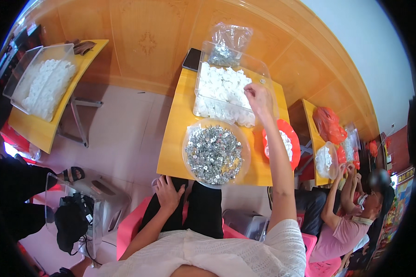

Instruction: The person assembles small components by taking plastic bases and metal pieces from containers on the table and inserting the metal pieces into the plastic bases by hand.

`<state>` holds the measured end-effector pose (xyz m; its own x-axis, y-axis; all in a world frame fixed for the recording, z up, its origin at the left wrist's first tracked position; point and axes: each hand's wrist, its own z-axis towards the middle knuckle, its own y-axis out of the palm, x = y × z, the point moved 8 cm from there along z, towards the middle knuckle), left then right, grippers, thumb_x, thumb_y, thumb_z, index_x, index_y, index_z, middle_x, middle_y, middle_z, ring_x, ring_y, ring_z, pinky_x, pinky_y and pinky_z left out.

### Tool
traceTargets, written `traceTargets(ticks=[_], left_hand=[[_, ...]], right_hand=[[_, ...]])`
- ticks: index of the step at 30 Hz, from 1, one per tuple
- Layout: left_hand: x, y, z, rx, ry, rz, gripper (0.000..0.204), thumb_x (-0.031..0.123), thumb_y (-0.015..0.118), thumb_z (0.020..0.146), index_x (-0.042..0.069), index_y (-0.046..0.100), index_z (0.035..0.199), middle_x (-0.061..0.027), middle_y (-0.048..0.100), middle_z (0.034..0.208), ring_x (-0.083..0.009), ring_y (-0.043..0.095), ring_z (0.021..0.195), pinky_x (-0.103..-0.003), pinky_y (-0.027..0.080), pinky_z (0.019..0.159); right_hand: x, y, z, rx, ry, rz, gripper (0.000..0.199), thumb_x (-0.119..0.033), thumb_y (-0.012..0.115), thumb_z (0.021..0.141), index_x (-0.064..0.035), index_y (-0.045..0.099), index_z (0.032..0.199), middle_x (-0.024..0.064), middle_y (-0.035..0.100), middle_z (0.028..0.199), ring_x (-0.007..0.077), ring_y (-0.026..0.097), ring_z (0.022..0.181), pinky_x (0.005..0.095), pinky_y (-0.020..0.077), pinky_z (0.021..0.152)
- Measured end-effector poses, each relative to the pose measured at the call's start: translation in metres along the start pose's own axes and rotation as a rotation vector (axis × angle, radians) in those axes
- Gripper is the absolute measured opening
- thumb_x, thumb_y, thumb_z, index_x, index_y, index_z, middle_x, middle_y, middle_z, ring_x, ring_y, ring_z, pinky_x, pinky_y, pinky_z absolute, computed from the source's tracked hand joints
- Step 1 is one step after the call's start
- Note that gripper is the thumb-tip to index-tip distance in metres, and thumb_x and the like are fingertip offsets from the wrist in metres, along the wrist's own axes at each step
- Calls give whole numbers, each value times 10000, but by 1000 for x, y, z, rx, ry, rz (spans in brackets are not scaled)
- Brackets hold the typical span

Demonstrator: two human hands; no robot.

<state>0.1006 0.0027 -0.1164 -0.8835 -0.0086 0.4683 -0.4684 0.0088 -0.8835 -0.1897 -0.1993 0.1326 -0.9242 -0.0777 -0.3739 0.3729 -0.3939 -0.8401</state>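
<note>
My right hand (pixel 260 100) is over the right side of a clear plastic box (pixel 199 105) that holds a heap of small white plastic pieces (pixel 226 85). Its thumb and fingertips come together in a pinch; what is between them, if anything, is too small to make out. Resting on my left thigh, my left hand (pixel 168 194) holds nothing, its fingers somewhat apart. Close in front of me stands a round clear bowl (pixel 245 157) full of small shiny metal pieces (pixel 213 154). A red scalloped dish (pixel 295 150) with white pieces lies partly behind my right forearm.
On the yellow table (pixel 171 143), a dark phone (pixel 192 60) and a clear bag of metal parts (pixel 224 54) lie at the far side. Another table (pixel 85 57) at left bears a box of white pieces. People (pixel 344 226) sit working at right, by a red bag (pixel 329 124).
</note>
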Motion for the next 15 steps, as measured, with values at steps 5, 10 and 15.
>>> traceTargets(ticks=[5,10,15], left_hand=[[-5,16,7,-86,-32,10,728,454,630,693,-14,395,1200,-235,421,1181,-390,397,1116,-455,381,839],[-3,17,16,-125,-46,-42,715,437,655,681,17,411,1205,-219,420,1200,-388,386,1132,-464,378,834],[-4,17,18,-65,-29,-63,724,424,683,659,27,413,1200,-191,435,1169,-372,401,1098,-475,366,848]], right_hand=[[21,72,68,-256,-26,-217,132,-68,602,701,-95,660,817,121,634,809,277,605,819,388,475,708],[43,127,93,-385,-232,-312,170,-88,630,659,-81,653,827,104,633,781,253,605,796,349,472,700],[41,141,98,-503,-214,-248,213,-50,636,645,-86,656,854,94,634,781,227,611,763,331,484,685]])
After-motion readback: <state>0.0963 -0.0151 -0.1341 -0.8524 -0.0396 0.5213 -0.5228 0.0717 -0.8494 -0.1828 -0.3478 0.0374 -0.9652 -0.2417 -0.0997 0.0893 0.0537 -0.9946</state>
